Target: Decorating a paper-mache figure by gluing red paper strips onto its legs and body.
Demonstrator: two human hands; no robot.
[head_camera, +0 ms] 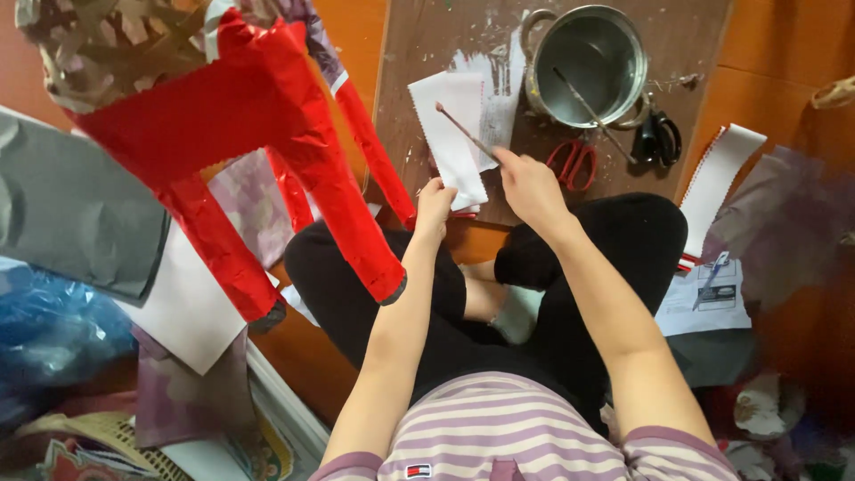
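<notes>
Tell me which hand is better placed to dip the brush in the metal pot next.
Right, probably. The right hand already grips the brush and sits nearer the metal pot; the left hand is pinning the white paper strip.

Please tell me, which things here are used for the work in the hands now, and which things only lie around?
In use:
- left hand holding the white paper strip
- right hand holding a thin brush over it
- wooden board underneath

Lying about:
- metal pot with a stick
- red scissors
- black scissors
- red paper-covered frame
- grey paper
- blue plastic bag
</notes>
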